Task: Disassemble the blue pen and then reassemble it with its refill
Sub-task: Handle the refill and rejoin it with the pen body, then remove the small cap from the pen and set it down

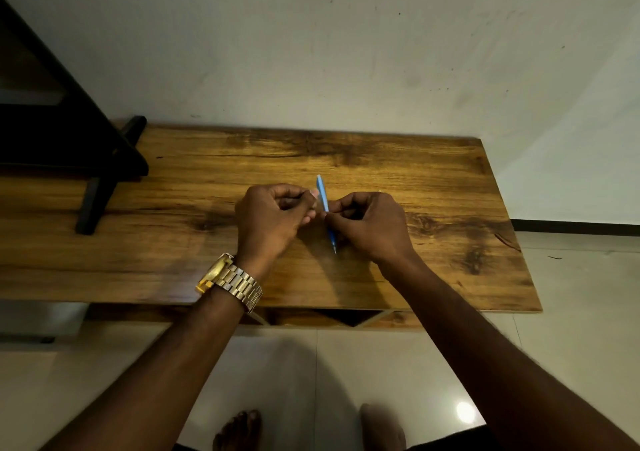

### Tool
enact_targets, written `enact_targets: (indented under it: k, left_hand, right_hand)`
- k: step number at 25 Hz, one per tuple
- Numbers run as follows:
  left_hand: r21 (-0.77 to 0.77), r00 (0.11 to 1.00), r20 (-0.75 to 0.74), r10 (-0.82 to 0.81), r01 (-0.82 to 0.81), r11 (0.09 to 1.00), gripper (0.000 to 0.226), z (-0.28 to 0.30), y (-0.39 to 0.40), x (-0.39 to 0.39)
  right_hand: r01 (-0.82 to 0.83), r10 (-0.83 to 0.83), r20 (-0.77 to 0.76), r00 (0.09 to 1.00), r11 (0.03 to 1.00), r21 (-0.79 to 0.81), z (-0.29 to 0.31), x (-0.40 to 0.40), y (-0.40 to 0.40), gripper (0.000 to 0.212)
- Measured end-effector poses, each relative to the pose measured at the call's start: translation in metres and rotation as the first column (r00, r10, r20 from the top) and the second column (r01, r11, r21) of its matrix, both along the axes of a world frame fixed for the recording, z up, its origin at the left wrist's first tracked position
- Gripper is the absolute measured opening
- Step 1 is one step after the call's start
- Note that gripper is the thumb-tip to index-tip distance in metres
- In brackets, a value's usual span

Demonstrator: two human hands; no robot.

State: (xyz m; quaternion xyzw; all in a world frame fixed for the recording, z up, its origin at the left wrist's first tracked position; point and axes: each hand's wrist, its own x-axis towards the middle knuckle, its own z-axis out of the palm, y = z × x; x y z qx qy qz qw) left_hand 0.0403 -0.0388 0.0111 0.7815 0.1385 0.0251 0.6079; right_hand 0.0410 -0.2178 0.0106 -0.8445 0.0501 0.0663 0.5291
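Head view: wooden table (433, 180) against the wall, bare board on all sides of the hands. Black stand (104, 173) at left edge. Right hand (369, 224) pinches blue pen (325, 201) mid-barrel above table centre; left hand (273, 215) curled beside it, contents unclear.

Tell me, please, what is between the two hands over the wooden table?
In the head view, the blue pen stands between the left hand and right hand, tip pointing toward the person; both hands pinch it.
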Motion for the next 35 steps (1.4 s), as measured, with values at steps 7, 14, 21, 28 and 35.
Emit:
enact_targets:
  k: [7, 14, 21, 28, 35]
  left_hand:
    - [0.547, 0.999, 0.034, -0.009, -0.011, 0.837, 0.029, -0.006, 0.032, 0.008]
    - [0.642, 0.997, -0.058, -0.052, 0.077, 0.762, 0.029, -0.010, 0.026, 0.005]
    - [0.641, 0.994, -0.040, -0.101, 0.103, 0.761, 0.013, -0.005, 0.026, -0.001]
    - [0.552, 0.971, 0.146, -0.192, 0.081, 0.830, 0.014, 0.028, 0.016, -0.049]
    - [0.596, 0.946, 0.149, -0.287, 0.146, 0.790, 0.015, 0.027, 0.015, -0.088]
  right_hand:
    - [0.097, -0.076, 0.099, 0.992, 0.970, -0.224, -0.009, 0.014, -0.024, 0.023]
    - [0.081, -0.053, 0.121, 0.991, 0.969, -0.234, -0.010, 0.012, -0.023, 0.025]
    - [0.198, -0.158, 0.199, 0.967, 0.959, -0.204, 0.019, 0.009, -0.040, 0.021]
    - [0.092, -0.089, -0.027, 0.996, 0.981, 0.172, 0.028, -0.043, 0.006, 0.011]
    - [0.122, -0.064, -0.164, 0.984, 0.920, 0.373, 0.025, -0.060, 0.023, 0.009]
